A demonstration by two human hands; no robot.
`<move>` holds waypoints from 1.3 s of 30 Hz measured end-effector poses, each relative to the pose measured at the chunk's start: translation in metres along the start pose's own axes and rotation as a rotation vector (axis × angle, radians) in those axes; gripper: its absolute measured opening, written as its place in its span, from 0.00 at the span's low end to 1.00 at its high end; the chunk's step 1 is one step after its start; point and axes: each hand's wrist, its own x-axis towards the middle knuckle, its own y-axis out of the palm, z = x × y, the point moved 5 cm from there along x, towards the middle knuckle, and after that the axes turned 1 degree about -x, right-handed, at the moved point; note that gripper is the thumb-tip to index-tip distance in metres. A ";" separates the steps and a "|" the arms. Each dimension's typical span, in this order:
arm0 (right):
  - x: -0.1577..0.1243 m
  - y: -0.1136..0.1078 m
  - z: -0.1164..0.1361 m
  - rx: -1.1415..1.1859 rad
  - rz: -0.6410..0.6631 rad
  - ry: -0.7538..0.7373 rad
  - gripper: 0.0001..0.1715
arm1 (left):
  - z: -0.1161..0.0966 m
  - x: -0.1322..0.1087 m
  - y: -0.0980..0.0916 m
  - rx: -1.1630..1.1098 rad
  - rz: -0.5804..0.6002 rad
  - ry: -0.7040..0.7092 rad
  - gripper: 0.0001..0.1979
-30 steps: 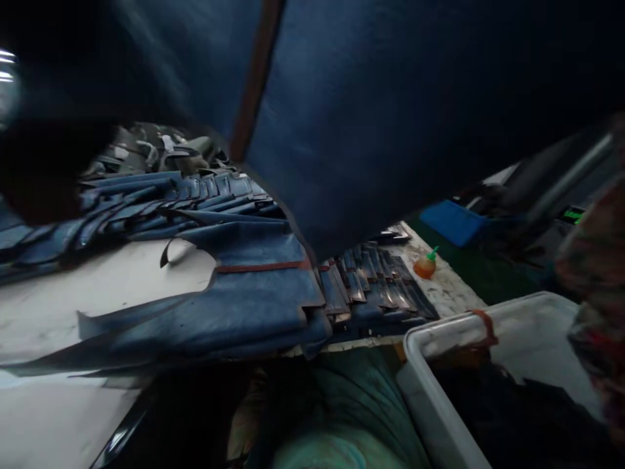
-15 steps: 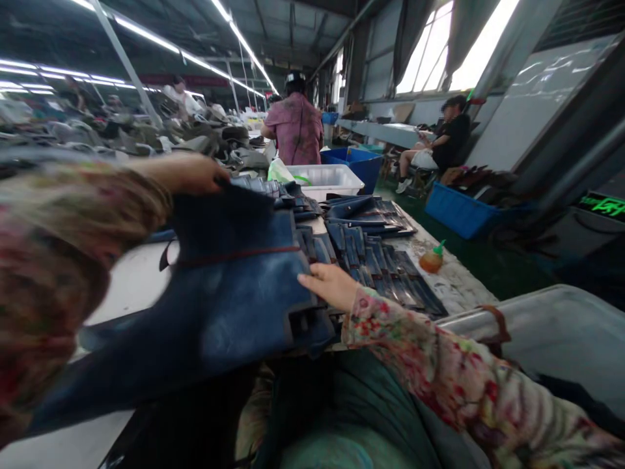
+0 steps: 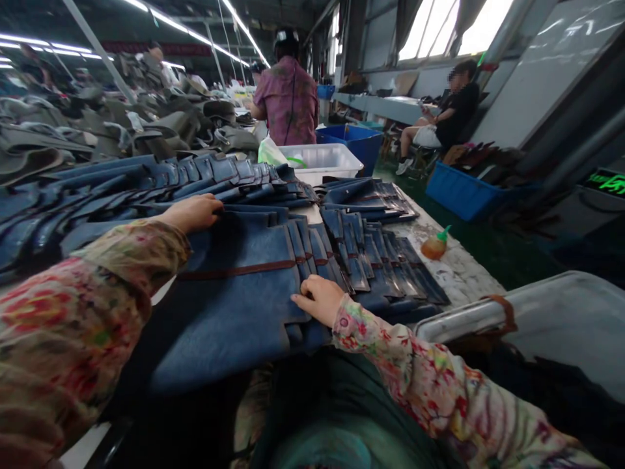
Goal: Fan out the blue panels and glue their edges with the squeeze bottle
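Note:
A large dark blue leather piece with a brown strip across it lies on top of a fanned row of like pieces on the worktable. My left hand rests on its far edge, fingers curled down over that edge. My right hand lies flat on its right edge, fingers stretched out where it overlaps the row of smaller blue pieces. Both arms wear flowered sleeves.
More blue pieces are fanned along the table's back, with grey ones beyond. A small orange bottle with a green cap stands on the table's right. A white tub is at my right. A person stands ahead; another sits at right.
The blue piece, held up in front of the camera a second ago, has come down onto the stack. Both hands now press it flat, and the left hand has lowered with it.

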 end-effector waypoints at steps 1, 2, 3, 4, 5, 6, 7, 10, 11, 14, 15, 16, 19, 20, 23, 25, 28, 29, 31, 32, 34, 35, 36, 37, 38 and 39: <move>0.000 -0.002 -0.002 0.026 -0.017 0.000 0.16 | -0.001 0.000 0.002 0.028 0.022 0.001 0.19; 0.000 -0.006 -0.005 0.071 -0.035 0.012 0.14 | -0.002 0.000 0.003 0.064 0.043 0.000 0.19; 0.000 -0.011 -0.010 0.138 -0.051 0.041 0.14 | -0.003 0.000 0.005 0.098 0.058 -0.003 0.19; -0.001 -0.016 -0.016 0.231 -0.055 0.093 0.15 | -0.003 0.000 0.006 0.117 0.063 -0.008 0.18; -0.002 -0.019 -0.023 0.346 -0.042 0.164 0.17 | -0.002 0.001 0.007 0.133 0.066 -0.009 0.18; -0.003 -0.021 -0.030 0.470 -0.011 0.243 0.17 | -0.002 0.001 0.008 0.143 0.068 -0.006 0.18; -0.005 -0.021 -0.035 0.590 0.031 0.316 0.17 | -0.001 0.002 0.009 0.150 0.069 0.000 0.18; -0.009 -0.017 -0.040 0.778 0.175 0.411 0.11 | 0.001 0.004 0.011 0.166 0.083 0.003 0.18; -0.010 -0.015 -0.038 0.771 0.219 0.396 0.07 | 0.001 0.004 0.011 0.171 0.089 -0.001 0.18; -0.009 -0.008 -0.031 0.655 0.290 0.331 0.11 | 0.000 0.005 0.010 0.186 0.106 -0.008 0.18; -0.008 -0.006 -0.030 0.609 0.288 0.314 0.13 | -0.001 0.005 0.009 0.186 0.107 -0.005 0.18; -0.008 -0.005 -0.028 0.561 0.279 0.296 0.15 | -0.002 0.005 0.008 0.186 0.108 -0.004 0.18; -0.006 -0.003 -0.025 0.401 0.270 0.221 0.16 | -0.001 0.006 0.006 0.175 0.130 -0.034 0.17; -0.006 -0.003 -0.024 0.354 0.273 0.202 0.16 | -0.001 0.006 0.006 0.174 0.142 -0.050 0.17; -0.007 -0.007 -0.021 0.224 0.260 0.167 0.16 | -0.004 0.003 0.004 0.191 0.147 -0.052 0.16; -0.007 -0.011 -0.017 0.127 0.240 0.143 0.15 | -0.017 -0.002 -0.002 0.246 0.033 -0.002 0.16; -0.009 -0.015 -0.009 -0.017 0.225 0.102 0.15 | -0.056 -0.012 -0.010 0.272 -0.185 0.109 0.19; -0.009 -0.016 -0.007 -0.054 0.217 0.087 0.15 | -0.072 -0.015 -0.008 0.217 -0.177 0.158 0.20; -0.009 -0.016 -0.005 -0.108 0.196 0.063 0.14 | -0.108 -0.021 0.002 0.034 -0.007 0.276 0.23; -0.009 -0.015 -0.006 -0.123 0.188 0.060 0.14 | -0.125 -0.024 0.009 -0.044 0.103 0.326 0.25; -0.010 -0.012 -0.008 -0.119 0.182 0.075 0.15 | -0.149 -0.031 0.016 -0.099 0.231 0.382 0.29; -0.011 -0.011 -0.010 -0.101 0.172 0.088 0.15 | -0.156 -0.034 0.018 -0.094 0.261 0.391 0.29; -0.012 -0.011 -0.011 -0.076 0.152 0.103 0.13 | -0.160 -0.036 0.019 -0.080 0.276 0.390 0.30; -0.014 -0.012 -0.012 -0.047 0.122 0.115 0.12 | -0.161 -0.037 0.019 -0.068 0.291 0.381 0.30; -0.015 -0.013 -0.011 -0.023 0.083 0.122 0.13 | -0.160 -0.039 0.019 -0.059 0.309 0.371 0.30; -0.017 -0.016 -0.010 -0.011 0.042 0.121 0.14 | -0.159 -0.040 0.019 -0.053 0.325 0.365 0.31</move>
